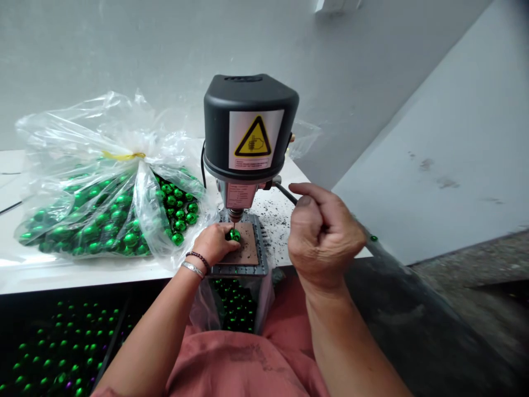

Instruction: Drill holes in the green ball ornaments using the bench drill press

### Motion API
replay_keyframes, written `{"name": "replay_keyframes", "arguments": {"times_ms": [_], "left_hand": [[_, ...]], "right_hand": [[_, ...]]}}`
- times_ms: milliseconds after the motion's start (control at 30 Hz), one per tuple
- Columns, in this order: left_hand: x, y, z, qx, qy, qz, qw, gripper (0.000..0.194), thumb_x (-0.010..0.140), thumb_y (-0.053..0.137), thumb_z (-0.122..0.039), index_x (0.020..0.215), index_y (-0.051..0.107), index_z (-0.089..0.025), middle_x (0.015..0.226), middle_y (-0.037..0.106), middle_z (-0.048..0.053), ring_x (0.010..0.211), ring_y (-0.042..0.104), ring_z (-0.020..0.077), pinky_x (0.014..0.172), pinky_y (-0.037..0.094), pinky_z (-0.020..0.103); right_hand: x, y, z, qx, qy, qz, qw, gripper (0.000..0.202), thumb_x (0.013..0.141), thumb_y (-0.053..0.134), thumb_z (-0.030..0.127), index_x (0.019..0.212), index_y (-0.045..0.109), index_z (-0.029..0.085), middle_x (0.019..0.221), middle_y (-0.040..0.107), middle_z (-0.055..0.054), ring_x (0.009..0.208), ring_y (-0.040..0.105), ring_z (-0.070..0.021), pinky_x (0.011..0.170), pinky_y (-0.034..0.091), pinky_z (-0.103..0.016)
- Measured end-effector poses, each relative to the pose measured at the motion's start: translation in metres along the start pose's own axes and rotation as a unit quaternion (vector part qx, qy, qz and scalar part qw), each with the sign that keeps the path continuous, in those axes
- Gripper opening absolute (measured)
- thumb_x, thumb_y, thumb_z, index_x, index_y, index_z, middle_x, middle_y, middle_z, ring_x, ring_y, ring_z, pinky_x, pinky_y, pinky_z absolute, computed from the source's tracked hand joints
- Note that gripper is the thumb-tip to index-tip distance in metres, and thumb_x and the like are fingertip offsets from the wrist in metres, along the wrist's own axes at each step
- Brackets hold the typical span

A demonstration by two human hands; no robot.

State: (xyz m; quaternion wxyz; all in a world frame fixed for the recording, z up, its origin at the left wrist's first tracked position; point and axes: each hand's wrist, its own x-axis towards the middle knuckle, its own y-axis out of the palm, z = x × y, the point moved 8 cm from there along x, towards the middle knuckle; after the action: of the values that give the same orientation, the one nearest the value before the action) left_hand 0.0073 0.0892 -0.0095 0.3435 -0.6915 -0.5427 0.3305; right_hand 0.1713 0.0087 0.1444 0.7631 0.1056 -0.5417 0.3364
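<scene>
A black bench drill press [250, 132] with a yellow warning label stands on the white table. My left hand [212, 242] pinches a shiny green ball [234, 235] on a brown board [249, 245] laid over the drill's metal base. The thin drill bit [234, 220] comes down at the top of the ball; whether it has entered the ball I cannot tell. My right hand [324, 234] is closed around the drill's feed lever [286, 193], whose end is hidden in the fingers.
A clear plastic bag [140, 209] of green balls lies left of the drill, tied with yellow string, touching the base area. Dark shavings litter the white table [275, 220]. More green balls [233, 303] sit below the table edge. A wall rises behind.
</scene>
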Motion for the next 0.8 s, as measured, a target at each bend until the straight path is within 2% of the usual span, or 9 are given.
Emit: {"name": "replay_keyframes", "arguments": {"times_ms": [133,467,633,700,800], "left_hand": [[-0.001,0.001,-0.002,0.015,0.025,-0.005,1.0,0.021,0.068,0.061,-0.033,0.086,0.066,-0.023,0.088,0.069,0.002,0.079,0.061,0.0181,0.068,0.041,0.026],[-0.001,0.0,-0.002,0.022,0.027,-0.018,0.999,0.018,0.069,0.06,-0.033,0.081,0.065,-0.021,0.086,0.068,0.004,0.077,0.061,0.0191,0.065,0.04,0.026],[-0.002,-0.002,-0.004,0.025,0.023,-0.026,0.999,0.015,0.068,0.06,-0.032,0.077,0.064,-0.02,0.084,0.068,0.004,0.076,0.061,0.0189,0.064,0.04,0.026],[-0.002,-0.003,-0.005,0.028,0.023,-0.029,0.999,0.016,0.068,0.06,-0.032,0.078,0.064,-0.021,0.083,0.068,0.003,0.075,0.061,0.019,0.063,0.039,0.026],[-0.003,-0.003,-0.006,0.026,0.018,-0.034,0.999,0.018,0.069,0.06,-0.033,0.082,0.066,-0.022,0.084,0.069,0.003,0.075,0.061,0.0186,0.063,0.039,0.025]], "right_hand": [[-0.009,0.001,-0.002,-0.001,-0.008,-0.007,1.0,0.021,0.08,0.046,0.012,0.092,0.063,0.016,0.076,0.064,0.0,0.065,0.057,-0.0064,0.058,0.044,-0.019],[-0.029,0.006,-0.011,0.003,0.017,-0.017,1.0,0.024,0.08,0.044,0.01,0.096,0.06,0.019,0.071,0.058,0.001,0.061,0.051,-0.0057,0.055,0.038,-0.02],[-0.041,0.01,-0.016,0.019,0.02,-0.004,1.0,0.022,0.081,0.043,0.01,0.092,0.06,0.017,0.07,0.057,0.001,0.058,0.049,-0.0053,0.054,0.039,-0.02],[-0.033,0.007,-0.014,0.02,0.02,-0.021,0.999,0.022,0.082,0.043,0.012,0.093,0.061,0.018,0.071,0.058,0.001,0.059,0.051,-0.0058,0.056,0.041,-0.02],[0.001,0.003,-0.004,-0.004,-0.002,-0.06,0.998,0.022,0.084,0.043,0.017,0.093,0.063,0.017,0.076,0.062,-0.002,0.068,0.057,-0.0074,0.062,0.044,-0.021]]}}
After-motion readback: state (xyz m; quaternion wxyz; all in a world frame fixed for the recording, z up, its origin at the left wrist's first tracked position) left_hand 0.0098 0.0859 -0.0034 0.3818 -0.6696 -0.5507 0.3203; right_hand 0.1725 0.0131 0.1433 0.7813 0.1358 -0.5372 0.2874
